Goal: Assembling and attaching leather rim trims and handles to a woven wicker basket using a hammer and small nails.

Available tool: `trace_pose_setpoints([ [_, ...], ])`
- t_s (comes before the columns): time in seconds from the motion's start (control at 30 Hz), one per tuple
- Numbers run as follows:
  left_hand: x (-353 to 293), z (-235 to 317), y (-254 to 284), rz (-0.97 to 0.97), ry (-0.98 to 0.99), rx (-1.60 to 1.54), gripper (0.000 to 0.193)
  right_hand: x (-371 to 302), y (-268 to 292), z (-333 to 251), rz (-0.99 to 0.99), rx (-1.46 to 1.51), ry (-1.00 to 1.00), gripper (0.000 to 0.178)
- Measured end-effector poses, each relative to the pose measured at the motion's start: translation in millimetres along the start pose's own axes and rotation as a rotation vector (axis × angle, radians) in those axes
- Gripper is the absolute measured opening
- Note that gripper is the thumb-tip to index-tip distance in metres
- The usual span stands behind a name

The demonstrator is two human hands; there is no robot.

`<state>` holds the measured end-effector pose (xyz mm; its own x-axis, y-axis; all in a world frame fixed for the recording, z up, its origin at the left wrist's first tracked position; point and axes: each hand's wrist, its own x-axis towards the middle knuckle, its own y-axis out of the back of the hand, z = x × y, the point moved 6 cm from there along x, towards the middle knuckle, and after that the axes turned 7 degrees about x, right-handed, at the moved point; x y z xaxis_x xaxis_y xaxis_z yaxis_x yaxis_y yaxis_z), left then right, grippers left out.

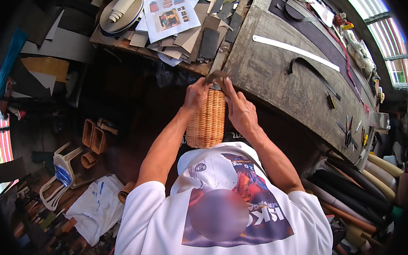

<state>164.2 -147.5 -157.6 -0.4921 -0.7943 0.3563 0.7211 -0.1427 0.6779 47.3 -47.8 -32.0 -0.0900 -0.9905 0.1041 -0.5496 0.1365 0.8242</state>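
A tall woven wicker basket [207,120] in light tan lies against my body, its far end pointing at the workbench. Across that end arches a dark brown strip that looks like leather [218,74]. My left hand [196,93] is closed on the strip's left part, beside the basket's far corner. On the other side, my right hand [241,109] has its fingers curled and pinches the strip's right end, with the index finger pointing up along it. What lies inside the basket is hidden.
The workbench [265,64] holds a white ruler [297,52], a black strap [314,75] and small tools. Printed sheets [170,18] lie over leather scraps ahead. Left are a white plastic chair [59,179] and more wicker pieces [93,135]. Material rolls [355,189] lie at right.
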Motion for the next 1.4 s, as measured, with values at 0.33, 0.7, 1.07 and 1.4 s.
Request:
trace_pose_setpoints([
  [0.33,3,-20,-2,0.026,0.272,-0.298,0.019,-16,73,-11,0.234,0.238,0.115,0.06],
  [0.7,6,-3,5,-0.046,0.155,-0.225,0.018,-24,51,2,0.117,0.255,0.0,0.063],
  [1.07,6,11,7,0.083,0.011,-0.083,0.021,-19,76,-35,0.405,0.277,0.273,0.063],
  [1.4,-10,-19,-7,0.027,0.234,-0.234,0.017,-26,70,95,0.134,-0.128,-0.174,0.061],
])
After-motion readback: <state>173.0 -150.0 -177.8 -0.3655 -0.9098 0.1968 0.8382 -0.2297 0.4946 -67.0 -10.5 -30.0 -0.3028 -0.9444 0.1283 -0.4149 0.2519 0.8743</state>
